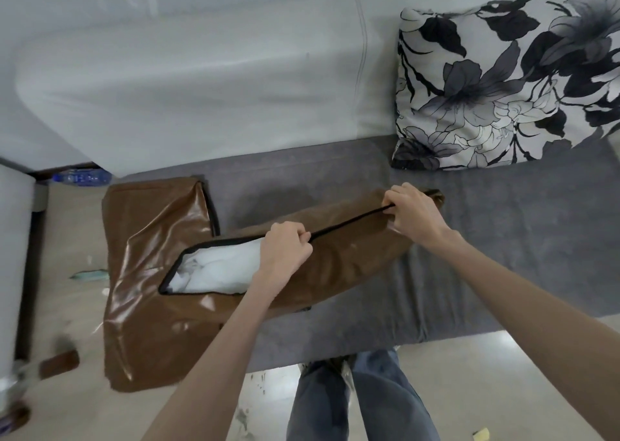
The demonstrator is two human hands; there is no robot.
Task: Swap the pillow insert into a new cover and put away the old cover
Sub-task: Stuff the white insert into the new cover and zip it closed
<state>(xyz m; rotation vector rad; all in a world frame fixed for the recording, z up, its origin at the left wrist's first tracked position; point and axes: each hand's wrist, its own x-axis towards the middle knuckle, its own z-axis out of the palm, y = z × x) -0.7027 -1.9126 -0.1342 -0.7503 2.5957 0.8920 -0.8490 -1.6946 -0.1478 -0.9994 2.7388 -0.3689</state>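
Note:
A shiny brown cover point(161, 313) lies across the grey sofa seat point(503, 239), its left part hanging over the seat's end. Its black-edged zip opening gapes at the left, and the white pillow insert point(218, 269) shows inside. My left hand point(285, 249) pinches the black zip line at the middle of the cover. My right hand point(412, 212) grips the cover's far right end, where the zip line stops. Between the two hands the zip line looks closed.
A black, grey and white floral pillow point(503, 85) leans on the pale sofa backrest point(201, 81) at the right. A blue plastic bottle point(80, 177) lies on the floor at the left. My legs in jeans point(362, 403) stand in front of the seat.

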